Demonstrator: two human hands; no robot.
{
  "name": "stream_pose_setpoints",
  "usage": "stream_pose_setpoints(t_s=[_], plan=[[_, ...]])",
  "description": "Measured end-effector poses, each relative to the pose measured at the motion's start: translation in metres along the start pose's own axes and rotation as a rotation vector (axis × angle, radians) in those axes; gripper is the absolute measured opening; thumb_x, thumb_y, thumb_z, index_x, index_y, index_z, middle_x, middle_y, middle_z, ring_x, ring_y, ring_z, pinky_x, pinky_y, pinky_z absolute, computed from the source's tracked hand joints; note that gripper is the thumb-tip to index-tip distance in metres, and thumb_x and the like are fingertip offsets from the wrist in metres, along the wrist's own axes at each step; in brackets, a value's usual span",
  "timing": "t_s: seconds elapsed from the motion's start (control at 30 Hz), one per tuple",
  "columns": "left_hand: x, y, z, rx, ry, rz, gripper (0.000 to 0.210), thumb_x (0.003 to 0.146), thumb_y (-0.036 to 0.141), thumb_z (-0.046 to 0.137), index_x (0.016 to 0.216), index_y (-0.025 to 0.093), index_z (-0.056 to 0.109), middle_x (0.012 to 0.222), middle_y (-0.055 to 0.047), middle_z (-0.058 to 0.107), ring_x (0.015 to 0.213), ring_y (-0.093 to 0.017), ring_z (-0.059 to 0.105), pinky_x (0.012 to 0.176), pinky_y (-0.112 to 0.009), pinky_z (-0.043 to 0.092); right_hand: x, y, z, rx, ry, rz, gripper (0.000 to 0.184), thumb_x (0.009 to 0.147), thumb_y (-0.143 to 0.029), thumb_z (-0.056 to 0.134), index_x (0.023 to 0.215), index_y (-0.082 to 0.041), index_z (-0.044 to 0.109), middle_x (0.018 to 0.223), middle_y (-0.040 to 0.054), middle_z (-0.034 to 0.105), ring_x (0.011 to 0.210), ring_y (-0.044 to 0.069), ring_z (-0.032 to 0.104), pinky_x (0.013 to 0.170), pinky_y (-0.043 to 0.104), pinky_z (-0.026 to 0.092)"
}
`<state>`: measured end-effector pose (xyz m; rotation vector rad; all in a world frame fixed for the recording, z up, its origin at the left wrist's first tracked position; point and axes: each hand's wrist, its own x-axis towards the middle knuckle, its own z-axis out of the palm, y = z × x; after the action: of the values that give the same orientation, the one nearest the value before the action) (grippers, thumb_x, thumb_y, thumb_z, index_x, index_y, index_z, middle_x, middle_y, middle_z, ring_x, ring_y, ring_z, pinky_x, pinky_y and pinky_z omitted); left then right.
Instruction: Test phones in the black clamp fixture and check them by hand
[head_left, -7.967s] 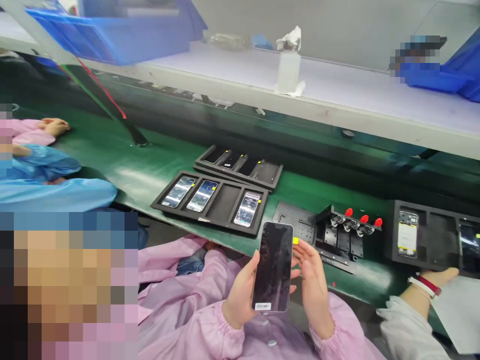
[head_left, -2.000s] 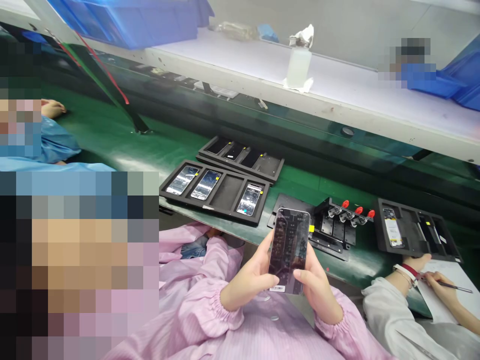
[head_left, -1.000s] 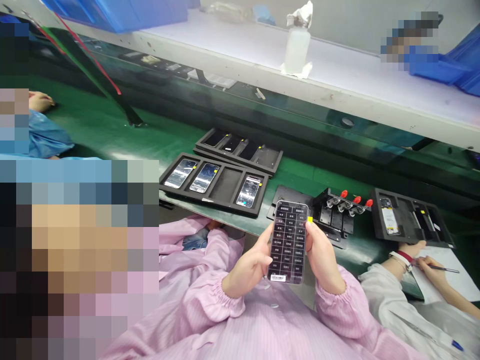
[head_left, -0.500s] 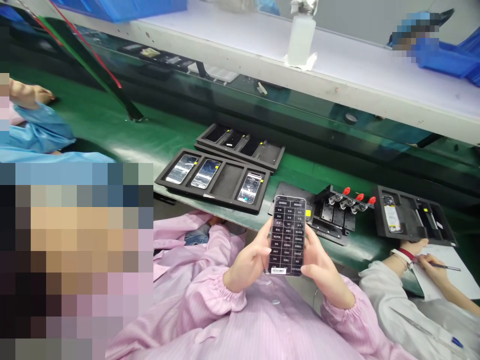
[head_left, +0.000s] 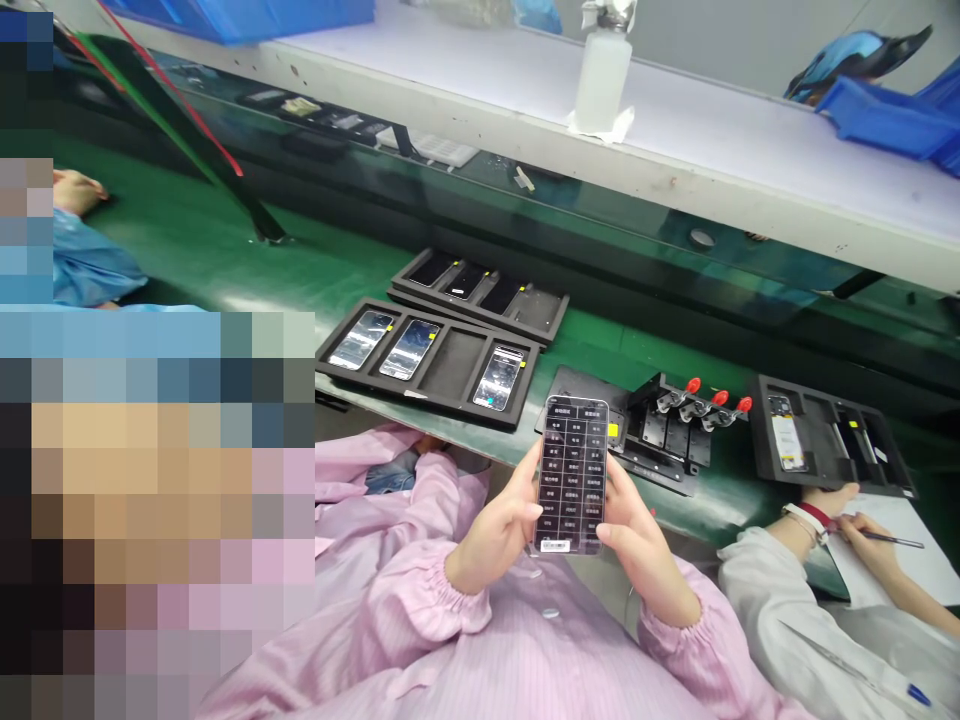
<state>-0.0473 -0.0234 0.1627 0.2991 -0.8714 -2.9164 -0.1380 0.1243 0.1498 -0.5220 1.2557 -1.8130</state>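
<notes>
- Smartphone (head_left: pixel 572 475), one, lower centre of the frame: we are seeing its screen facing us, showing a grid menu, a barcode label (head_left: pixel 555 546) sitting at its foot.
- Left hand (head_left: pixel 495 532): gripping the phone's left edge, thumb lying alongside, most fingers hiding behind.
- Right hand (head_left: pixel 643 540): gripping the lower right edge, thumb tip meeting the screen's corner; whether it is pressing, we are not able to tell.
- Hazard, stray touch: we are judging that this thumb, lying so near the menu cells, could be setting one off unintended.
- Hazard, drop: the phone is hanging in front of the bench edge, so a loosening grip could be sending it past the bench.
- Hazard, lifted tab: the yellow tab (head_left: pixel 613 430) is jutting at the right side; a brushing finger could be peeling it.
- Surface: the green bench (head_left: pixel 225 290) is bearing two phone trays at centre, a toggle-clamp fixture (head_left: pixel 670 430) to their right.
- Room: a white shelf (head_left: pixel 465 80) is crossing the top, carrying a bottle (head_left: pixel 602 78); a co-worker's hand (head_left: pixel 874 550) is holding a pen, lower right.
</notes>
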Motion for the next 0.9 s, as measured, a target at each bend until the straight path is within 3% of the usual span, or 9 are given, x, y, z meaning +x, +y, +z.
stream_pose_setpoints(t_s=[0.17, 0.4, 0.57, 0.7, 0.8, 0.9], plan=[[0.004, -0.007, -0.005, 0.027, 0.027, 0.036, 0.082, 0.069, 0.021, 0.055, 0.147, 0.021, 0.028, 0.144, -0.006, 0.041, 0.137, -0.028, 0.029, 0.114, -0.044, 0.022, 0.004, 0.0, -0.001, -0.13, 0.106, -0.086, 0.063, 0.086, -0.029, 0.057, 0.143, -0.029, 0.03, 0.148, 0.0069, 0.035, 0.134, 0.024, 0.038, 0.109, 0.044, 0.035], [0.009, -0.015, -0.012, 0.048, 0.034, 0.058, 0.077, 0.072, 0.025, 0.057, 0.145, 0.022, 0.032, 0.147, -0.005, 0.037, 0.141, -0.028, 0.02, 0.116, -0.044, 0.018, 0.006, -0.006, 0.005, -0.318, 0.218, -0.071, 0.056, 0.09, -0.033, 0.053, 0.141, -0.028, 0.03, 0.142, 0.0082, 0.041, 0.129, 0.022, 0.043, 0.108, 0.042, 0.036], [0.01, -0.034, -0.023, 0.132, -0.021, 0.097, 0.066, 0.084, 0.032, 0.053, 0.146, 0.033, 0.031, 0.154, 0.002, 0.025, 0.144, -0.024, 0.014, 0.119, -0.04, 0.009, 0.015, 0.008, 0.0, -0.729, 0.336, -0.025, 0.074, 0.079, -0.039, 0.066, 0.143, -0.026, 0.03, 0.144, 0.0099, 0.036, 0.129, 0.026, 0.039, 0.104, 0.044, 0.038], [0.01, -0.057, -0.044, 0.144, -0.066, 0.023, 0.058, 0.094, 0.051, 0.035, 0.148, 0.039, 0.02, 0.157, 0.004, 0.013, 0.145, -0.022, 0.012, 0.118, -0.04, 0.013, 0.028, 0.031, -0.006, -0.851, 0.329, 0.054, 0.084, 0.072, -0.039, 0.07, 0.144, -0.019, 0.031, 0.141, 0.0141, 0.039, 0.131, 0.028, 0.038, 0.11, 0.046, 0.032], [0.016, -0.063, -0.059, 0.182, 0.041, -0.062, 0.066, 0.091, 0.063, 0.028, 0.149, 0.033, 0.02, 0.156, -0.003, 0.018, 0.142, -0.025, 0.022, 0.114, -0.045, 0.022, 0.043, 0.052, -0.021, -0.841, 0.291, 0.075, 0.083, 0.072, -0.035, 0.068, 0.144, -0.016, 0.03, 0.142, 0.0156, 0.039, 0.131, 0.028, 0.038, 0.11, 0.047, 0.033], [0.03, -0.059, -0.077, 0.349, 0.346, -0.089, 0.069, 0.088, 0.063, 0.038, 0.143, 0.021, 0.035, 0.15, -0.013, 0.032, 0.135, -0.028, 0.035, 0.109, -0.044, 0.03, 0.07, 0.07, -0.053, -0.926, 0.294, -0.006, 0.085, 0.068, -0.026, 0.067, 0.144, -0.014, 0.031, 0.145, 0.0169, 0.036, 0.135, 0.031, 0.033, 0.113, 0.05, 0.026]])
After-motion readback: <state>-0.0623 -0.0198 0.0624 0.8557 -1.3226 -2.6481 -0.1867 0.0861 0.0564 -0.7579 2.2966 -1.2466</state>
